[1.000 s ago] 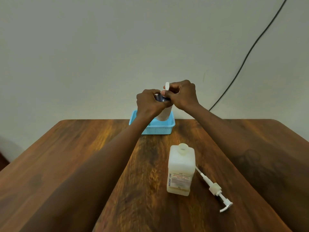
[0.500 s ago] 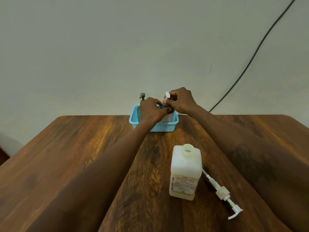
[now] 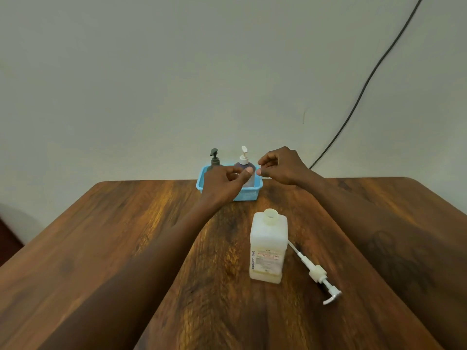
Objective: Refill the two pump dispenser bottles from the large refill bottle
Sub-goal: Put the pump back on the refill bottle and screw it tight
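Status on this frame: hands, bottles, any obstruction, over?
Left hand, right hand empty, loosely curled by blue basket. White-pump bottle and dark-pump bottle upright inside, pumps on. Refill bottle open, its pump lying beside it. Nothing blocking.

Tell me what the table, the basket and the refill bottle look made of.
The table looks like varnished wood or veneer: visible grain, glossy sheen. The basket looks like blue moulded plastic: fine lattice wall. The refill bottle looks like translucent whitish plastic, matt: yellowish liquid seems to show through low down.
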Tool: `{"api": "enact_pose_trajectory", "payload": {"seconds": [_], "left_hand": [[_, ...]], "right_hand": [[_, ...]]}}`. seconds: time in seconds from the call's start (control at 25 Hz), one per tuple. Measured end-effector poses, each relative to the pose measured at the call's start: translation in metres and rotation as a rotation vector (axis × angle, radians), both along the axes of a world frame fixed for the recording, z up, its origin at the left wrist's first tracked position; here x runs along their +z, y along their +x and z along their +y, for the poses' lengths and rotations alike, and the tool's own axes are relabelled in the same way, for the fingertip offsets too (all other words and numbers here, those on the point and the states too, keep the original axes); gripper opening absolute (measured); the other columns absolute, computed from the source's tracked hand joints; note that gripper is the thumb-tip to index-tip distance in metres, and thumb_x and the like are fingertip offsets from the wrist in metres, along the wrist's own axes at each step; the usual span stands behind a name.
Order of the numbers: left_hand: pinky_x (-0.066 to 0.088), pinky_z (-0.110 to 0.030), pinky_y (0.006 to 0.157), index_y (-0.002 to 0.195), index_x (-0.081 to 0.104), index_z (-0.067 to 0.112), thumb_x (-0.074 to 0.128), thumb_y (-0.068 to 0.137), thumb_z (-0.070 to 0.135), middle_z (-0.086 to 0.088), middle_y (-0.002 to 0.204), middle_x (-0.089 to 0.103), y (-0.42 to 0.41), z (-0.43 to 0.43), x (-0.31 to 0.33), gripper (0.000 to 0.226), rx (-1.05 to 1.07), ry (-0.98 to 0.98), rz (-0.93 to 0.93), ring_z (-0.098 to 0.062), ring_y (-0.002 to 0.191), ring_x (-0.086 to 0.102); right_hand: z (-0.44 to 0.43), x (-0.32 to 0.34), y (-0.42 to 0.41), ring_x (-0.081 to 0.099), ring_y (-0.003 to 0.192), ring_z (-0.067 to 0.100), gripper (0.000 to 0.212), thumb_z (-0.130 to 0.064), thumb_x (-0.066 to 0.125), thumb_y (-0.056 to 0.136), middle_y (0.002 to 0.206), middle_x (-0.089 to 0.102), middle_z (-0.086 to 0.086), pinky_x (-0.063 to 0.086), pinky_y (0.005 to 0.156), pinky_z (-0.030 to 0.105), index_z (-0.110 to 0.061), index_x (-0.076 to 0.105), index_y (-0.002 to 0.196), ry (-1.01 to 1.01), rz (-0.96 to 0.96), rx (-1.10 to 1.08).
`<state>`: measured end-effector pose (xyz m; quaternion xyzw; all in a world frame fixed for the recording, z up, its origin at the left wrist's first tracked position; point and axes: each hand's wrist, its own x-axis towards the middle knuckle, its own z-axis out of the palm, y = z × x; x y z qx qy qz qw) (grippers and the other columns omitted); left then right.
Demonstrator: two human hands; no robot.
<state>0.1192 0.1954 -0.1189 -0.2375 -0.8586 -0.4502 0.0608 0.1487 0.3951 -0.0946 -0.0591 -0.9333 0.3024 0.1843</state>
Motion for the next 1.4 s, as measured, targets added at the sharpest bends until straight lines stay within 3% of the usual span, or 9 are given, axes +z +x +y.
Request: {"api": "enact_pose_trajectory", "payload": {"seconds": [0.12,0.24,0.32,0.44,0.6,0.8,1.08,1.24,1.4], "left_hand": [[0.047,-0.002,0.06,0.118,0.07,0.032,0.057,0.086,0.072,0.026,0.099,0.067,0.049,-0.03,0.001,0.053,-0.179,0.13,-0.144,0.001,0.09,0.067],[0.057,-0.022,0.087,0.125,0.066,0.033,0.068,0.08,0.068,0.012,0.121,0.07,0.085,-0.049,-0.006,0.057,-0.338,0.201,-0.272,-0.009,0.115,0.065],[0.055,-0.035,0.099,0.136,0.061,0.029,0.079,0.072,0.062,0.007,0.131,0.068,0.102,-0.054,-0.013,0.074,-0.408,0.153,-0.315,-0.011,0.119,0.064],[0.058,-0.038,0.095,0.136,0.06,0.03,0.091,0.062,0.052,0.01,0.127,0.07,0.119,-0.055,-0.023,0.083,-0.414,0.06,-0.241,-0.01,0.114,0.067],[0.062,-0.031,0.084,0.128,0.06,0.027,0.096,0.056,0.044,0.01,0.122,0.071,0.127,-0.055,-0.03,0.082,-0.309,0.085,-0.205,-0.009,0.108,0.07],[0.061,-0.026,0.076,0.11,0.054,0.036,0.097,0.051,0.042,0.013,0.115,0.069,0.131,-0.058,-0.032,0.073,-0.248,0.054,-0.18,-0.009,0.104,0.069],[0.06,-0.033,0.083,0.109,0.054,0.04,0.096,0.049,0.044,0.012,0.116,0.067,0.139,-0.077,-0.025,0.074,-0.182,0.123,-0.185,-0.011,0.107,0.066],[0.057,-0.043,0.094,0.128,0.05,0.032,0.096,0.059,0.036,0.001,0.133,0.063,0.136,-0.095,-0.016,0.083,-0.101,0.126,-0.207,-0.019,0.121,0.061],[0.056,-0.047,0.096,0.139,0.051,0.028,0.095,0.062,0.035,-0.001,0.138,0.062,0.136,-0.111,-0.013,0.089,-0.032,0.095,-0.165,-0.021,0.124,0.059]], "right_hand": [[-0.007,0.007,0.048,0.067,0.078,0.011,0.023,-0.027,0.081,0.089,0.097,0.072,-0.004,0.053,0.072,0.011,-0.014,0.076,0.108,0.012,-0.005,0.033],[-0.015,0.007,0.097,0.069,0.072,0.006,0.008,-0.014,0.08,0.087,0.083,0.071,-0.012,0.055,0.068,0.01,-0.018,0.078,0.093,0.019,-0.02,0.071],[-0.017,0.0,0.126,0.067,0.073,-0.008,0.016,-0.005,0.077,0.085,0.076,0.069,-0.016,0.053,0.062,0.006,-0.021,0.077,0.084,0.071,-0.07,0.124],[-0.017,-0.014,0.164,0.067,0.077,-0.006,0.021,0.002,0.073,0.082,0.077,0.07,-0.016,0.053,0.068,0.008,-0.018,0.079,0.082,0.193,-0.186,0.209],[-0.019,-0.035,0.192,0.068,0.089,0.016,0.034,0.006,0.066,0.079,0.093,0.076,-0.006,0.06,0.083,0.038,-0.022,0.082,0.089,0.416,-0.451,0.284],[-0.021,-0.058,0.205,0.056,0.096,0.012,0.036,-0.004,0.073,0.082,0.113,0.064,-0.006,0.047,0.068,0.026,-0.032,0.073,0.105,0.719,-0.598,0.339],[-0.034,-0.059,0.203,0.06,0.109,0.014,0.039,-0.016,0.071,0.09,0.125,0.069,-0.004,0.054,0.091,0.035,-0.032,0.07,0.126,0.727,-0.453,0.324],[-0.048,-0.032,0.2,0.064,0.1,0.01,0.031,-0.013,0.063,0.096,0.119,0.074,-0.002,0.055,0.088,0.032,-0.025,0.074,0.123,0.397,-0.104,0.261],[-0.07,0.013,0.192,0.068,0.088,0.0,0.029,-0.026,0.072,0.094,0.109,0.077,-0.003,0.058,0.079,0.021,-0.02,0.074,0.122,0.033,0.315,0.179]]}}
